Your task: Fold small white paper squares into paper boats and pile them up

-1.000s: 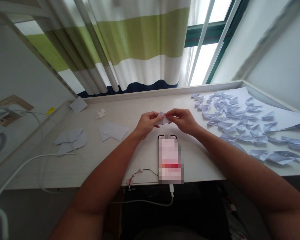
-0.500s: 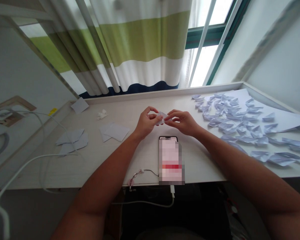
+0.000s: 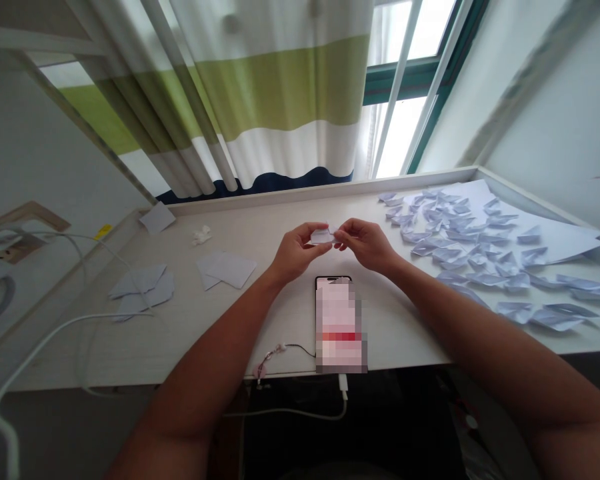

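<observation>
A small folded piece of white paper (image 3: pixel 322 236) is held up over the middle of the desk, between both hands. My left hand (image 3: pixel 296 251) pinches its left side, fingers behind and thumb along the lower edge. At its right end, the thumb and fingers of my right hand (image 3: pixel 364 241) are closed on it. Just below the hands lies a phone (image 3: pixel 334 320) with its picture blurred out. Many folded paper boats (image 3: pixel 453 223) are spread over the right side of the desk, some on larger white sheets (image 3: pixel 565 233).
Flat paper squares (image 3: pixel 230 268) lie left of my hands, with more paper pieces (image 3: pixel 143 288) further left and one sheet (image 3: pixel 157 218) in the back corner. A crumpled white scrap (image 3: pixel 201 235) sits near them. White cables (image 3: pixel 55 340) cross the left side. A raised rim (image 3: pixel 280 193) borders the desk's back.
The paper has been turned so that a flatter face shows, and my left thumb has shifted to its lower edge. My right fingers have curled in more. The whole view has shifted slightly.
</observation>
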